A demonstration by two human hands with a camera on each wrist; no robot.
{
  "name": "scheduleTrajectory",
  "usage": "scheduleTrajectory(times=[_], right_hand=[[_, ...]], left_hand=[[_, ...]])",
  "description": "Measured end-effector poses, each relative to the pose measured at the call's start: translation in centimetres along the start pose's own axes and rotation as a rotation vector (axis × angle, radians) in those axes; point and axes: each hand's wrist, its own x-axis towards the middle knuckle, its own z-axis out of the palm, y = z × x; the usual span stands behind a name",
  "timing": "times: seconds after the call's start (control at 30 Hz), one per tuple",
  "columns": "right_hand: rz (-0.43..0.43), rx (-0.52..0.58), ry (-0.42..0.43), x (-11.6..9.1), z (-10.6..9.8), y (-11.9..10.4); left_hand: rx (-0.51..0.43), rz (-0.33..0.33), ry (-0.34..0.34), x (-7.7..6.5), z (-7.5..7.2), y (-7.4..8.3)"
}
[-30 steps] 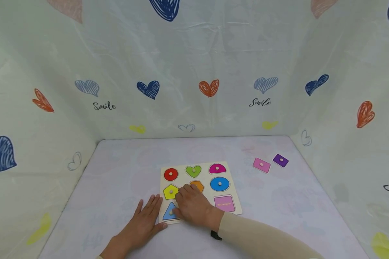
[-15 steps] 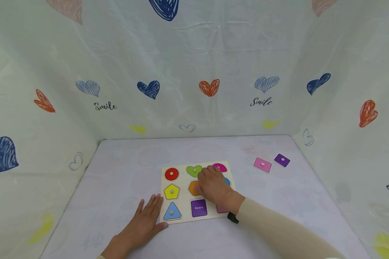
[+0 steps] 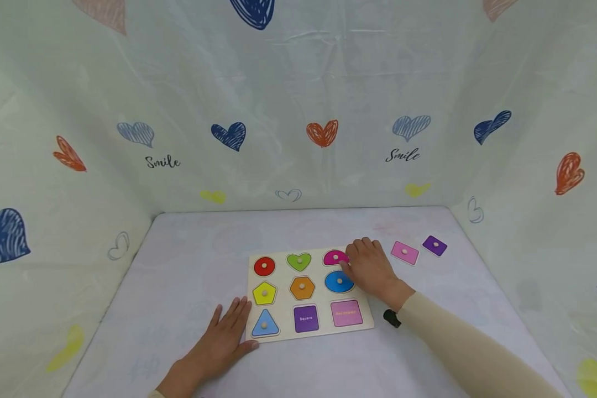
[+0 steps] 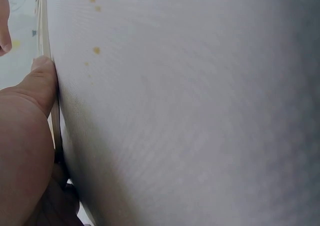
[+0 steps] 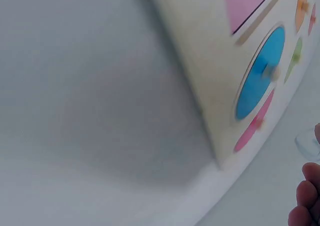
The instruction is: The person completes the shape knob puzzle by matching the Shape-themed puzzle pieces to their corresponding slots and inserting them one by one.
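A pale shape puzzle board [image 3: 282, 312] lies on the table. My left hand [image 3: 218, 338] rests flat beside it, its straight fingers touching the board's left edge and the thumb at the lower left corner. Above the board's upper right corner, near the magenta half-circle [image 3: 332, 256], hovers my right hand [image 3: 375, 270], fingers loosely bent and nothing seen in them. Beyond it lie a pink rectangle piece [image 3: 398, 250] and a purple square piece [image 3: 429, 244], both with knobs. The purple square recess [image 3: 305, 325] and the pink rectangle recess [image 3: 346, 320] show printed words.
Knobbed pieces sit in the other recesses, among them a red circle [image 3: 258, 266], a green heart [image 3: 293, 258], a blue oval [image 3: 332, 283] and a blue triangle [image 3: 265, 333]. A heart-printed cloth [image 3: 278, 83] walls the table on the back and sides.
My right hand has moved from the board's lower left, over the middle, to its upper right corner, uncovering the orange hexagon and the purple square recess. My left hand stays put.
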Motion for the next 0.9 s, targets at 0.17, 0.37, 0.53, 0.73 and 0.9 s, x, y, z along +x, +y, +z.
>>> scheduleTrajectory(times=[0.17,0.37,0.53,0.73,0.9], right_hand=[[0.047,-0.017,-0.009,-0.7,-0.2,1.8],[0.077,-0.031,-0.013,-1.2,-0.1,2.7],[0.036,-0.031,0.012,-1.6,0.5,1.9],[-0.003,-0.023,0.038,-1.3,1.0,0.2],[-0.029,-0.033,0.023,-0.9,0.8,-0.7]], left_hand=[[0.005,-0.005,0.000,0.0,0.0,0.1],[0.010,0.007,0.008,-0.1,0.1,0.0],[0.005,0.002,0.003,0.0,0.1,-0.1],[0.009,-0.002,-0.001,0.1,0.3,-0.2],[0.003,-0.004,0.005,0.2,0.5,-0.2]])
